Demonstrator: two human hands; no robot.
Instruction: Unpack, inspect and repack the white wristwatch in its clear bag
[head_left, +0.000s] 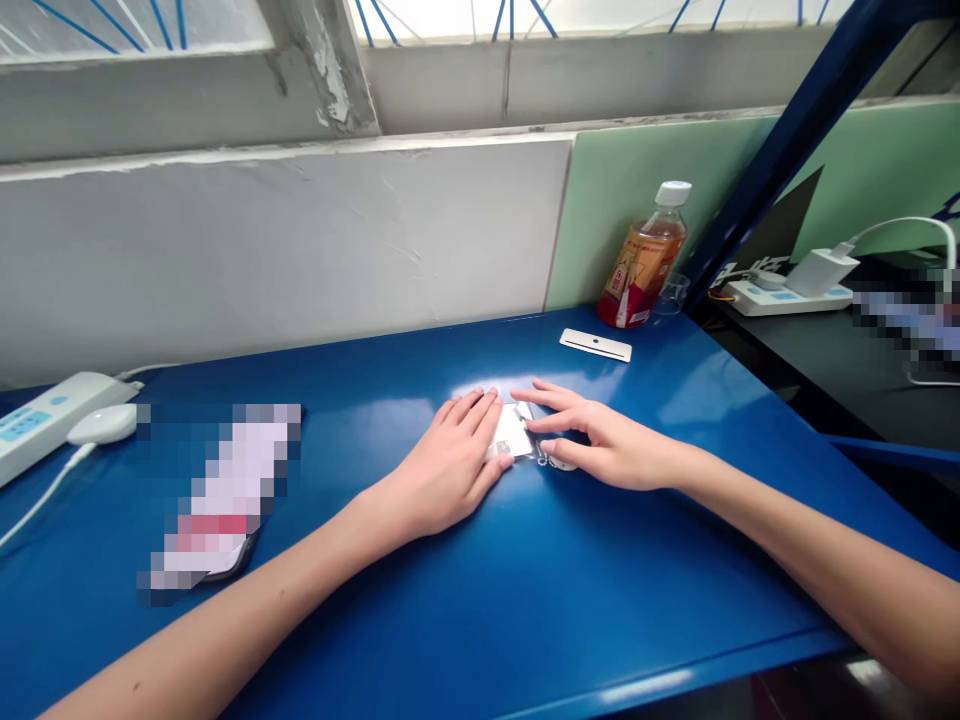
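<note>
My left hand (450, 470) lies flat, fingers stretched out, over the left part of a small white card-like piece (511, 432) that looks clear-edged, perhaps in a plastic sleeve. A small grey print shows near its lower edge; the rest is hidden under the palm. On its right side, my right hand (611, 440) hovers or rests lightly with fingers apart; whether the fingertips touch the piece I cannot tell. Beneath the right thumb and fingers sit a small metal chain (541, 458) and a pale rounded piece (561, 464), partly covered.
Both hands are over a blue table (480, 620). A phone (225, 500), blurred out, lies left, near a white power strip (45, 420) with a plugged-in charger (103, 424). Behind the right hand are a flat white strip (596, 345) and a drink bottle (643, 262) beside a blue post.
</note>
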